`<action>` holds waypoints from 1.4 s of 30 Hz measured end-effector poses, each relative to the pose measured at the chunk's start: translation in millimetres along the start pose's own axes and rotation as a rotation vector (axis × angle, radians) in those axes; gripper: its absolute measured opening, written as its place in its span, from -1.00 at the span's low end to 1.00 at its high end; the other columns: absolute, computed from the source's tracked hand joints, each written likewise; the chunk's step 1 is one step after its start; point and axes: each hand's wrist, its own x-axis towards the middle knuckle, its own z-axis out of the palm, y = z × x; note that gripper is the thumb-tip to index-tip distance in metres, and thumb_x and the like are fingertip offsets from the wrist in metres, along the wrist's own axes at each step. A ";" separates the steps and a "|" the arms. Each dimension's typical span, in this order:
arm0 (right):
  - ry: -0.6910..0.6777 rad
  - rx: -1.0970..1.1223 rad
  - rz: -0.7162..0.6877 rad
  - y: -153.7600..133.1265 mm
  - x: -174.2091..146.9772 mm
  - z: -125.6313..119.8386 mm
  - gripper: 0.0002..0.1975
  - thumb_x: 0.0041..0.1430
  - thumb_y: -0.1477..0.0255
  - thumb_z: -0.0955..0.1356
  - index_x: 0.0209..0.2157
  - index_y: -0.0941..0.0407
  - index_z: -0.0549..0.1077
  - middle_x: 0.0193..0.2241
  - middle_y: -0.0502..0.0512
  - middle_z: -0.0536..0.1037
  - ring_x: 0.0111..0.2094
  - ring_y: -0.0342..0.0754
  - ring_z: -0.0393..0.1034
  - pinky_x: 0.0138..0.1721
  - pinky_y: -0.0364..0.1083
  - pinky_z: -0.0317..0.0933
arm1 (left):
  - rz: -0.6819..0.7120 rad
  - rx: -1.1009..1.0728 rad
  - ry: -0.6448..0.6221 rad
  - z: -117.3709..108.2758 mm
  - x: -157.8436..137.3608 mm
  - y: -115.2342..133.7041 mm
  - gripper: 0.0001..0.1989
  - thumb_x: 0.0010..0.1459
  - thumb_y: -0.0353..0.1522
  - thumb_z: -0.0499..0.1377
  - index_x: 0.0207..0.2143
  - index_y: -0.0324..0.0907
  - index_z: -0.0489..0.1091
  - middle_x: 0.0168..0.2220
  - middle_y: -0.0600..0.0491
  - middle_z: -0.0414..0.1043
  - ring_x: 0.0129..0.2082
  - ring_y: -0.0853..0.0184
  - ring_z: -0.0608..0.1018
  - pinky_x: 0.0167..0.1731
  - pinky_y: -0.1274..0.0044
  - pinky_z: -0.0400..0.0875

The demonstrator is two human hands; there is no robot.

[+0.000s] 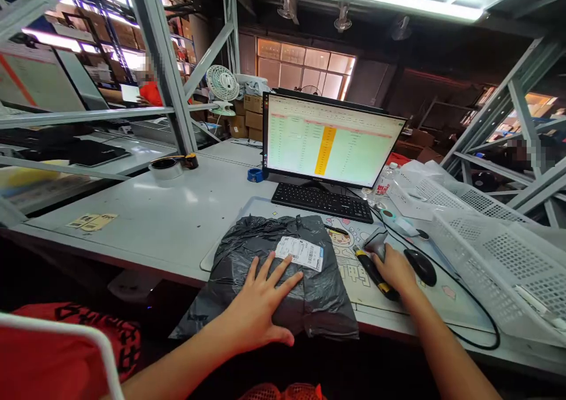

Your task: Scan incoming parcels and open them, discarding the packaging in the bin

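Note:
A black plastic mailing bag (265, 258) lies at the front edge of the desk, wrinkled, its near end hanging past the edge. It carries a white shipping label (300, 252). My left hand (265, 300) rests flat on the bag with fingers spread, fingertips by the label's lower edge. To the right, the fingers of my right hand (394, 267) are closed around a dark grey barcode scanner (375, 243), mostly covered by the hand. Just beside that hand lies a yellow-and-black utility knife (374, 273); whether the fingers touch it I cannot tell.
A monitor (329, 140) and a black keyboard (322, 202) stand behind the bag. A mouse (420, 266), a looping cable and white perforated baskets (499, 264) are at right. Tape (166, 168) sits at left. Metal frame posts flank the desk; another person (151, 93) is beyond.

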 end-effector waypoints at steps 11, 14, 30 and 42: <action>0.029 0.015 -0.197 -72.8 104.3 -29.2 -0.45 0.33 0.40 0.33 0.33 0.12 0.45 0.31 0.29 0.43 0.34 0.19 0.24 0.36 0.08 0.11 | 0.038 -0.004 0.125 31.2 -6.8 -20.7 -0.03 0.10 -0.12 0.44 0.50 0.12 0.12 0.55 -0.05 -0.01 0.51 -0.27 0.05 0.38 -0.24 0.04; -0.024 -0.006 -0.188 -81.3 125.6 -18.9 -0.41 0.28 0.43 0.35 0.34 0.10 0.43 0.41 0.30 0.30 0.44 0.29 0.06 0.41 0.24 0.01 | 0.040 -0.005 0.148 34.4 -6.8 -23.4 -0.01 0.09 -0.11 0.45 0.50 0.11 0.12 0.55 -0.06 -0.02 0.51 -0.27 0.06 0.38 -0.24 0.02; -0.178 -0.009 -0.237 -111.2 123.1 -56.4 -0.49 0.30 0.46 0.37 0.27 0.23 0.48 0.25 0.46 0.48 0.30 0.31 0.35 0.27 0.16 0.25 | 0.021 0.029 0.103 17.1 -10.2 -11.5 0.02 0.05 -0.07 0.48 0.49 0.06 0.15 0.53 -0.11 0.03 0.50 -0.26 0.08 0.38 -0.23 0.06; 0.072 0.067 -0.288 2.2 -82.1 22.2 -0.42 0.41 0.26 0.23 0.38 0.09 0.35 0.29 0.36 0.45 0.23 0.32 0.42 0.19 0.24 0.35 | -0.028 -0.063 0.447 -1.2 -46.7 -29.8 -0.13 0.11 -0.53 0.15 0.47 0.06 0.13 0.36 0.00 0.38 0.19 0.13 0.57 0.15 0.41 0.50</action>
